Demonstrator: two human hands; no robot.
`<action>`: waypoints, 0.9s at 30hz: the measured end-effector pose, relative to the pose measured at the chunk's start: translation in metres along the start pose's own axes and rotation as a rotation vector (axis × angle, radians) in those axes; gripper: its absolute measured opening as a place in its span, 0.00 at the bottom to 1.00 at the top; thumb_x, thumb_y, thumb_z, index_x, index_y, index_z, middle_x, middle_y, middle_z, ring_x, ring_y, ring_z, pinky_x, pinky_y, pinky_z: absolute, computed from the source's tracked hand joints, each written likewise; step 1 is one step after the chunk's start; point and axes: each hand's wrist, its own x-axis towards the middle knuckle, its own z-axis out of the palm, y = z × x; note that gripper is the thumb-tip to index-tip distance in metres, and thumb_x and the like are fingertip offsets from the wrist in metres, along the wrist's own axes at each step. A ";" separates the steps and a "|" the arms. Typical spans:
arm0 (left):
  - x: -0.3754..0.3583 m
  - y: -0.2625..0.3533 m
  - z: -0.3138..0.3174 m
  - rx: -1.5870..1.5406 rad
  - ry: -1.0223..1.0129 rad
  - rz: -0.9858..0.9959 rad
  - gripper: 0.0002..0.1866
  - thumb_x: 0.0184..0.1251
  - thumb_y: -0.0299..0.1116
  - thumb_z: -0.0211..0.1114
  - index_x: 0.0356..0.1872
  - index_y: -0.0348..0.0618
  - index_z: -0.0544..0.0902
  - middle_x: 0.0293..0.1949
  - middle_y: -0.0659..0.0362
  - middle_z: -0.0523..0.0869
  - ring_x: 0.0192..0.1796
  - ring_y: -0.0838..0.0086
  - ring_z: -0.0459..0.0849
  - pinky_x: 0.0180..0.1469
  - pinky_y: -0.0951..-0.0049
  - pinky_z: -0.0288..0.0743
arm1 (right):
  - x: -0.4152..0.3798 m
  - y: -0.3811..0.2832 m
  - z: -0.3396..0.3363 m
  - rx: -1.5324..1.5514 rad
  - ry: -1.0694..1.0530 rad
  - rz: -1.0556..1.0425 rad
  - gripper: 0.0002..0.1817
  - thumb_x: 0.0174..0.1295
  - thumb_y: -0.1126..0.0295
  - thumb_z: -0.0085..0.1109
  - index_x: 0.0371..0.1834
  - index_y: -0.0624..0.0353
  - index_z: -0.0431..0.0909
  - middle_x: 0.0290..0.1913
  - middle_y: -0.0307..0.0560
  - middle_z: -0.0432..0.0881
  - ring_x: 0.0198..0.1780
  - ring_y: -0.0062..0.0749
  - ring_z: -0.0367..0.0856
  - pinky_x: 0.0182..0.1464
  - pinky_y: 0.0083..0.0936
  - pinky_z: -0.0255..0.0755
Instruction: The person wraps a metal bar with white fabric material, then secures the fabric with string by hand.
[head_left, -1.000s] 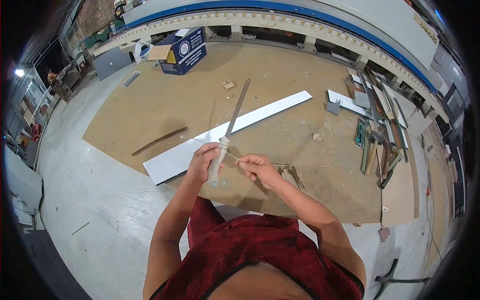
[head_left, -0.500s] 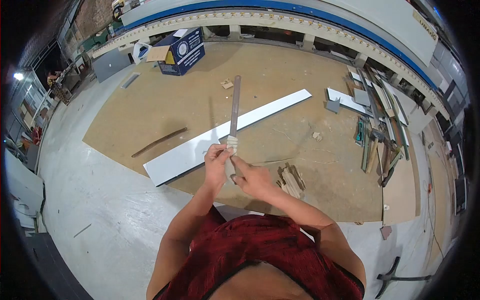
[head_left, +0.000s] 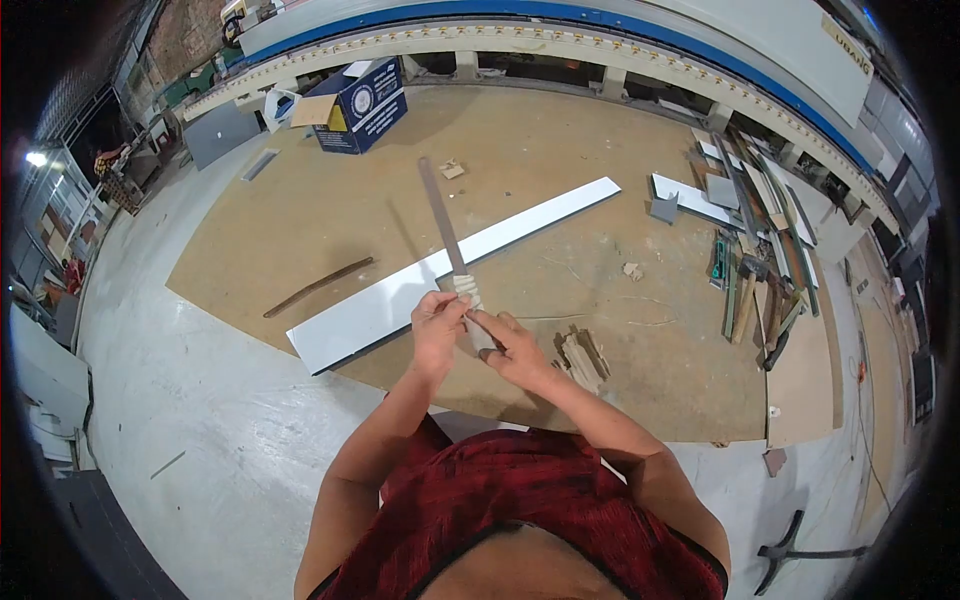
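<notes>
Between my two hands is a long, flat, brown-grey blade-like strip [head_left: 440, 215], pointing away from me and tilted a little left. Pale cord or cloth wrapping [head_left: 467, 288] winds round its near end, in several bands. My left hand [head_left: 436, 328] pinches at the wrapping's left side with thumb and fingers together. From the right, my right hand [head_left: 513, 352] grips the pale handle end, its index finger and thumb along it. Both sets of fingertips nearly meet at the wrapping. What exactly the left fingertips pinch is too small to tell. A long white board [head_left: 360, 310] lies beyond the hands.
A brown sheet [head_left: 640, 390] covers the floor, with broken cardboard-like pieces [head_left: 582, 360] near my right hand. A curved dark strip [head_left: 318, 287] lies left. Tools including a hammer [head_left: 753, 268] and offcuts lie right. A blue box [head_left: 365, 110] stands before the long machine [head_left: 560, 30].
The far end of the strip has swung to the left, and its handle end has shifted slightly right. Both hands stay close together on the wrapped part.
</notes>
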 end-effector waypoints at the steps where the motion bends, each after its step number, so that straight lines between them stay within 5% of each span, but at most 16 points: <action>1: 0.001 0.004 -0.003 0.103 -0.014 -0.016 0.10 0.52 0.30 0.67 0.27 0.38 0.74 0.25 0.61 0.77 0.24 0.81 0.73 0.23 0.82 0.66 | 0.001 0.001 -0.004 0.001 -0.013 -0.025 0.33 0.47 0.79 0.54 0.60 0.48 0.64 0.32 0.47 0.65 0.31 0.35 0.67 0.35 0.25 0.65; 10: 0.007 0.022 -0.009 0.206 -0.099 -0.060 0.12 0.52 0.33 0.68 0.23 0.39 0.74 0.21 0.62 0.76 0.19 0.81 0.72 0.21 0.81 0.68 | 0.015 0.005 -0.033 -0.206 -0.244 -0.120 0.32 0.43 0.82 0.48 0.57 0.48 0.70 0.31 0.49 0.63 0.32 0.42 0.67 0.37 0.31 0.65; 16: 0.011 0.024 -0.018 0.231 -0.218 -0.122 0.11 0.54 0.33 0.66 0.32 0.37 0.77 0.26 0.60 0.79 0.24 0.79 0.77 0.23 0.77 0.75 | 0.026 -0.007 -0.040 -0.318 -0.337 -0.131 0.31 0.43 0.81 0.49 0.56 0.47 0.70 0.35 0.51 0.67 0.38 0.46 0.71 0.41 0.36 0.67; 25: 0.021 0.023 -0.029 0.064 0.082 0.054 0.14 0.53 0.32 0.67 0.30 0.30 0.75 0.24 0.57 0.78 0.21 0.74 0.78 0.23 0.73 0.78 | 0.019 -0.007 -0.022 -0.453 0.102 -0.261 0.17 0.51 0.73 0.54 0.47 0.50 0.74 0.34 0.52 0.71 0.36 0.48 0.74 0.37 0.37 0.69; 27: 0.022 0.026 -0.027 0.023 0.194 0.042 0.14 0.54 0.32 0.65 0.32 0.30 0.74 0.25 0.56 0.78 0.21 0.75 0.77 0.24 0.73 0.79 | 0.009 -0.009 -0.015 -0.462 -0.001 -0.123 0.13 0.53 0.72 0.53 0.43 0.52 0.76 0.33 0.52 0.74 0.34 0.49 0.76 0.35 0.37 0.69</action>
